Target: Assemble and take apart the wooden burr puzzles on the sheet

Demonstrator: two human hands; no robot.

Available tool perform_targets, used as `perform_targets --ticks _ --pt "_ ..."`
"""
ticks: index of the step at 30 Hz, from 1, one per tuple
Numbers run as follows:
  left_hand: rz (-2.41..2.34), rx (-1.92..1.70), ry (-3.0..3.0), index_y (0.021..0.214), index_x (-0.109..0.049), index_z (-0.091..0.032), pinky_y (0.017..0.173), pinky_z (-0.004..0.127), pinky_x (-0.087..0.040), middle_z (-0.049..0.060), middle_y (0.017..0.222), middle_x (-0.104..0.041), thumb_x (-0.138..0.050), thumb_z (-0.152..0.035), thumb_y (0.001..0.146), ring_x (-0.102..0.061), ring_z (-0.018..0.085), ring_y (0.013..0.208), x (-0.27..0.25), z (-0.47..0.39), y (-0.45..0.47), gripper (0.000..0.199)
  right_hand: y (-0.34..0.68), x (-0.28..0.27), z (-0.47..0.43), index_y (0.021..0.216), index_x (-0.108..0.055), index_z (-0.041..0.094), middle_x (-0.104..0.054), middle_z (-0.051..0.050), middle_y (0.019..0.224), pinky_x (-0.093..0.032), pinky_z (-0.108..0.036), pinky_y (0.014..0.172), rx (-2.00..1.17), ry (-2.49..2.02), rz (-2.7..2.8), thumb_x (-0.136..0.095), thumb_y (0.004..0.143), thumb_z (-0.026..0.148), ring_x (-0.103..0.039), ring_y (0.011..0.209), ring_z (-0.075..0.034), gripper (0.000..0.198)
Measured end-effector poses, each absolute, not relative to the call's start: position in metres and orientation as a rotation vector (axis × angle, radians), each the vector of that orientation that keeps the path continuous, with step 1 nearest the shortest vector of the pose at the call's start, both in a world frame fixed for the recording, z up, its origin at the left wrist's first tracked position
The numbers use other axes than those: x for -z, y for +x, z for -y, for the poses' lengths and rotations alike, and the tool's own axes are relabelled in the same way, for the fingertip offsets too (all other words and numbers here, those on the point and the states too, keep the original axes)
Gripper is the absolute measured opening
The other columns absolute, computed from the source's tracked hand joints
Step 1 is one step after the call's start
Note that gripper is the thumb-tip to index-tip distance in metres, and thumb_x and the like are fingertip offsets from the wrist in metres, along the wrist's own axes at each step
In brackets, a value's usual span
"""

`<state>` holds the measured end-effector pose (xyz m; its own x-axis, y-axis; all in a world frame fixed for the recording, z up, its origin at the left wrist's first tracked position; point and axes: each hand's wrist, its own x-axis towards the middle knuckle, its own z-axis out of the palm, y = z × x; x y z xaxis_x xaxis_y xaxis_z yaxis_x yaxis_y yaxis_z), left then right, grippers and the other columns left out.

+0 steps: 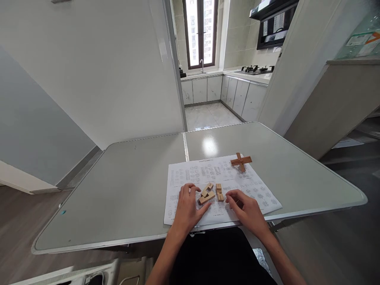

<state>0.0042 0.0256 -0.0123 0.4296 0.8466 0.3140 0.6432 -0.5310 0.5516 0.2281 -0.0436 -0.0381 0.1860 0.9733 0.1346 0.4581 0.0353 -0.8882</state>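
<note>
Several light wooden puzzle pieces with cut notches lie on a printed sheet [181,174] near the table's front edge. Two of them, a notched piece [206,189] and a lower piece [207,198], lie at angles against each other. My left hand [187,208] is beside this pair, fingers and thumb apart around its left side; whether the thumb touches the lower piece is unclear. Just right of the pair stands another notched wooden piece [219,192]. My right hand [246,208] rests to its right, fingers loosely bent, with nothing visible in them.
A darker wooden cross [241,161] of interlocked pieces sits at the sheet's far right corner. The grey folding table [133,190] has a seam down its middle. A small teal bit [63,212] lies at the left edge. Beyond an opening is a kitchen with a stove [257,70].
</note>
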Motion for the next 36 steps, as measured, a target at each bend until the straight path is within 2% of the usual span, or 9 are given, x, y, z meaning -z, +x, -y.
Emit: perform_targets --ticks 6,8,12,14,25,36 --pt "-1.270 -0.835 2.310 0.098 -0.063 -0.024 0.097 0.048 -0.052 0.009 0.118 -0.063 -0.075 -0.029 0.091 -0.059 0.031 0.115 0.018 -0.021 0.001 0.015 0.228 0.038 0.044 0.100 -0.066 0.023 -0.076 -0.005 0.088 -0.053 -0.032 0.065 -0.733 -1.559 1.417 -0.050 0.102 0.056 -0.068 0.069 -0.021 0.037" --pt "-1.249 -0.809 2.242 0.099 -0.063 -0.024 0.093 0.045 -0.053 0.007 0.112 -0.066 -0.072 -0.034 0.094 -0.061 0.029 0.109 0.014 -0.018 -0.001 0.014 0.228 0.038 0.044 0.100 -0.066 0.023 -0.076 -0.005 0.088 -0.052 -0.032 0.064 -0.735 -1.556 1.422 -0.050 0.102 0.056 -0.068 0.069 -0.021 0.037" --pt "-1.231 -0.734 1.992 0.101 -0.061 -0.024 0.077 0.034 -0.054 0.002 0.092 -0.069 -0.061 -0.046 0.100 -0.063 0.021 0.083 0.001 -0.010 -0.003 0.022 0.228 0.036 0.044 0.099 -0.067 0.023 -0.076 -0.005 0.086 -0.052 -0.031 0.063 -0.706 -1.557 1.426 -0.050 0.102 0.057 -0.067 0.068 -0.021 0.039" --pt "-1.222 -0.743 1.916 0.103 -0.060 -0.024 0.072 0.031 -0.053 0.000 0.090 -0.069 -0.058 -0.049 0.101 -0.062 0.018 0.077 -0.003 -0.007 -0.003 0.025 0.227 0.036 0.043 0.098 -0.068 0.023 -0.076 -0.004 0.085 -0.052 -0.030 0.062 -0.698 -1.558 1.423 -0.050 0.102 0.058 -0.067 0.067 -0.020 0.039" --pt "-1.334 -0.874 2.040 0.119 -0.062 -0.027 0.093 0.045 -0.056 0.007 0.113 -0.070 -0.058 -0.039 0.101 -0.067 0.027 0.104 0.012 -0.006 -0.010 0.022 0.228 0.037 0.043 0.099 -0.067 0.024 -0.077 -0.006 0.087 -0.053 -0.032 0.064 -0.721 -1.556 1.429 -0.049 0.102 0.058 -0.067 0.068 -0.021 0.039" --pt "-1.296 -0.891 2.109 0.110 -0.064 -0.027 0.093 0.046 -0.056 0.006 0.111 -0.070 -0.062 -0.028 0.098 -0.064 0.028 0.109 0.011 -0.006 -0.009 0.012 0.227 0.033 0.045 0.097 -0.068 0.023 -0.077 -0.005 0.086 -0.054 -0.031 0.064 -0.708 -1.555 1.423 -0.051 0.102 0.055 -0.067 0.068 -0.021 0.037"
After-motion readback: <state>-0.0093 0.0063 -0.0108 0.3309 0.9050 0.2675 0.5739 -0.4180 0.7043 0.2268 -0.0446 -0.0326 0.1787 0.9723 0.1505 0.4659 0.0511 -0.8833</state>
